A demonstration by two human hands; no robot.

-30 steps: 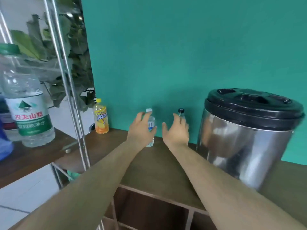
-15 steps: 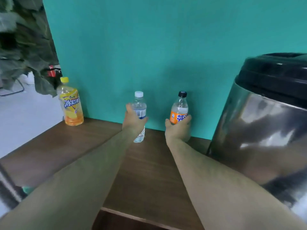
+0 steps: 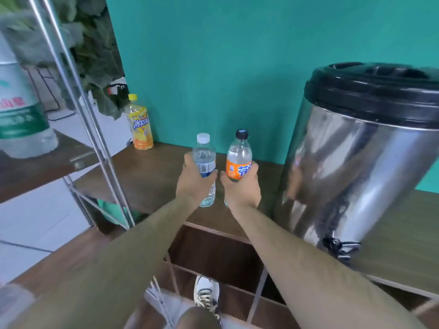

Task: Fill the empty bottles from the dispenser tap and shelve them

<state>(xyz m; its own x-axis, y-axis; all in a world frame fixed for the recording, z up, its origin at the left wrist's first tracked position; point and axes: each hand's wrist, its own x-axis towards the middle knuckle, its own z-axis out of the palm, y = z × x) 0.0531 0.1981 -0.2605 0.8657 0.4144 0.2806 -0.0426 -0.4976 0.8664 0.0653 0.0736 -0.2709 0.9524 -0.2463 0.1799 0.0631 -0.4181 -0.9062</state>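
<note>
Head view: the left hand (image 3: 194, 184) is wrapped round the middle of a clear water bottle (image 3: 204, 160), fingers curled across its blue-and-white label. The right hand (image 3: 242, 188) grips an orange-labelled bottle (image 3: 238, 160) low on its body. The two bottles stand upright just beside each other, apart by a narrow gap, over the middle of the wooden counter (image 3: 152, 176). Whether their bases touch the top I cannot tell.

To the right, the steel dispenser (image 3: 356, 174) with its black lid stands near the right hand; its tap (image 3: 339, 248) juts out low at the counter's front edge. To the left the counter lies bare as far as a yellow iced-tea bottle (image 3: 139, 124) at the teal wall (image 3: 213, 67). A slanting metal rack post (image 3: 78, 98) crosses in front of the counter's left end. Behind it, a rack shelf (image 3: 35, 167) bears a large green-labelled water bottle (image 3: 19, 115). Below the counter's front edge open wooden cubbies (image 3: 213, 252) show, and a white shoe (image 3: 206, 290) stands before them.

The water bottle has a white cap, a ribbed see-through body and a clear base. The orange-labelled one has a black cap, a rounded clear shoulder and blue characters on its band. Both look transparent above their labels.
</note>
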